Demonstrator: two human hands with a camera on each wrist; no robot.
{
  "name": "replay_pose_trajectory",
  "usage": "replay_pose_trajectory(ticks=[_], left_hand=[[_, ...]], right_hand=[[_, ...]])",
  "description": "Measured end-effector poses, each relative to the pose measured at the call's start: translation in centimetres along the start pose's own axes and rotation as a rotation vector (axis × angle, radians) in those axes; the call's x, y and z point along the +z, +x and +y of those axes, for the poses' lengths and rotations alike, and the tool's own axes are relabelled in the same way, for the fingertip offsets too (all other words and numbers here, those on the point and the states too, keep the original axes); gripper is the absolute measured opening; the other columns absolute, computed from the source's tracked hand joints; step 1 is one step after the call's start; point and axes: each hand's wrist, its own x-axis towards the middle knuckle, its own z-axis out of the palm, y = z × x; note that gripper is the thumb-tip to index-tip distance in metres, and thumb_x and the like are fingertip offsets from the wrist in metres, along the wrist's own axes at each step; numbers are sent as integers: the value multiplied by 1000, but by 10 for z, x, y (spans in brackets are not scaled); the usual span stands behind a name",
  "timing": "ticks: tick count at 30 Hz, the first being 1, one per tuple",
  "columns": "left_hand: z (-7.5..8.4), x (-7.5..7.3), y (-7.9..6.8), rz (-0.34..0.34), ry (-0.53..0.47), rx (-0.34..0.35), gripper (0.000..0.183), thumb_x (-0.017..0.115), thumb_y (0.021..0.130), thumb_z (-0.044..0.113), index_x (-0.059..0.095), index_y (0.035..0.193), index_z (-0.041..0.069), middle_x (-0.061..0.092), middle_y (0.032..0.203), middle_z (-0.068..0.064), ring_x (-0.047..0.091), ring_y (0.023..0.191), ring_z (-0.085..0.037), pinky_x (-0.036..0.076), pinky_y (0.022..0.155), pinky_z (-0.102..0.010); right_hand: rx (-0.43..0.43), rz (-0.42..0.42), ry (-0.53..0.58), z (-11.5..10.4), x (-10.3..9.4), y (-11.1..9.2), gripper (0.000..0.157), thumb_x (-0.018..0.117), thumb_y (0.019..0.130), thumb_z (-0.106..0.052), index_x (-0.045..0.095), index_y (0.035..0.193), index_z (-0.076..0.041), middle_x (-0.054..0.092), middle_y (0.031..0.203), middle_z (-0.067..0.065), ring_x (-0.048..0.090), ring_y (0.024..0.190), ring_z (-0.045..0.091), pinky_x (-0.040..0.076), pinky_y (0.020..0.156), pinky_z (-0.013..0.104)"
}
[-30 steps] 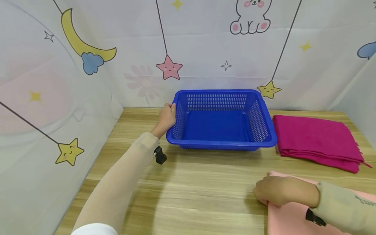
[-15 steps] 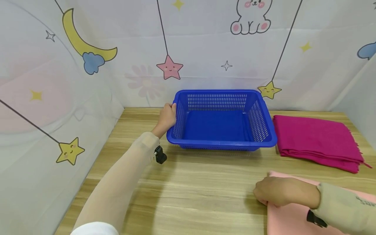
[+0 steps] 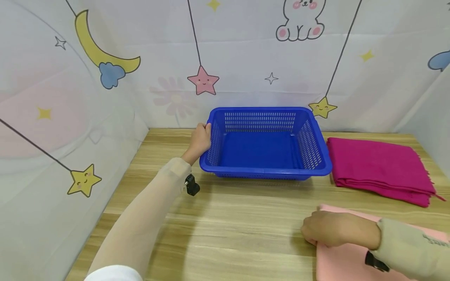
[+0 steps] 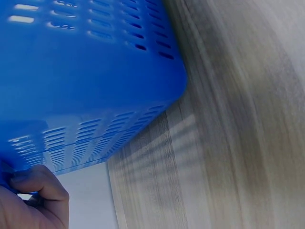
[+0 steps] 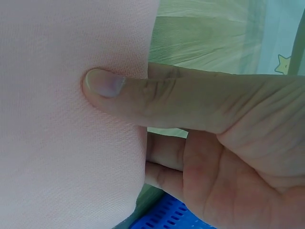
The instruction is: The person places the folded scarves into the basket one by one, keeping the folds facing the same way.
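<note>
Streaky wood grain covers the desk (image 3: pixel 225 230), where, nearest, the right hand (image 3: pixel 334 228) pinches the edge of a finely woven pink cloth (image 3: pixel 346 265) at front right — thumb above, fingers beneath. Farther back, the left hand (image 3: pixel 200 140) grips the left rim of a glossy, slotted blue basket (image 3: pixel 265 171), with a folded, fringed magenta cloth (image 3: pixel 379 166) just right of it. Both cloths lie outside the basket — work looks barely begun — and behind hangs a cartoon-printed sheet (image 3: pixel 246 47).
</note>
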Motion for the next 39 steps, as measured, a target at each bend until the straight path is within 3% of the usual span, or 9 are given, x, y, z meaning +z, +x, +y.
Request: replay_pose_trajectory(ticks=[12, 20, 39], left_hand=[[-2, 0, 2, 12, 4, -3, 45, 29, 111, 24, 49, 123, -15, 59, 105, -28, 58, 90, -36, 51, 82, -47], [-3, -2, 1, 9, 4, 5, 46, 29, 111, 24, 49, 122, -15, 58, 102, -27, 57, 86, -34, 52, 79, -46], [-3, 0, 2, 10, 14, 9, 46, 29, 111, 25, 50, 123, -15, 59, 105, -28, 60, 91, -37, 52, 82, -47]], right_hand=[[-30, 34, 4, -5, -3, 8, 42, 64, 54, 16, 45, 58, -21, 33, 59, -15, 27, 55, 2, 30, 52, 20], [-29, 33, -17, -7, -4, 13, 41, 69, 54, 13, 49, 61, -22, 39, 62, -15, 32, 56, 2, 32, 54, 19], [-66, 31, -5, -15, -10, 26, 44, 64, 55, 15, 39, 57, -21, 29, 58, -13, 25, 54, 3, 29, 52, 19]])
